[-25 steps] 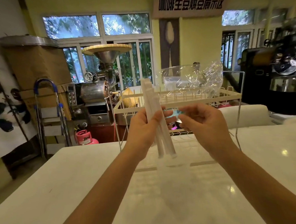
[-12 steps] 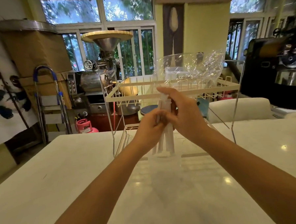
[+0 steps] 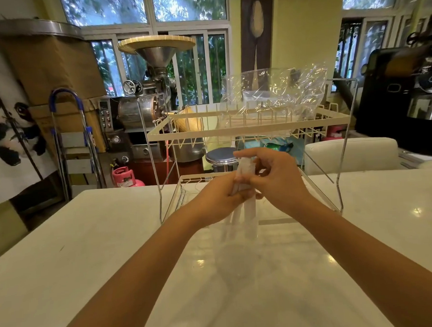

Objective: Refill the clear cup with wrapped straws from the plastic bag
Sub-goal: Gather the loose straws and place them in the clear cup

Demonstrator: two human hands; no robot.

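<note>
A panda picture [image 3: 6,124] is hanging at the far left, with a step ladder [image 3: 71,143] standing beside it and a pink gas bottle [image 3: 125,176] sitting on the floor further right. Over the white table [image 3: 77,258], the left hand [image 3: 218,200] is closing around the lower part of a bundle of wrapped straws [image 3: 245,186], and the right hand [image 3: 277,176] is pinching the same bundle higher up, fingers curled over its top. The straws are standing nearly upright, their lower ends reaching into the clear cup [image 3: 241,239] on the table just below the hands. Behind them a wire rack [image 3: 245,129] is standing on the table, and the plastic bag [image 3: 274,95] is lying crumpled on its upper shelf. A dark roaster [image 3: 406,96] is filling the far right.
</note>
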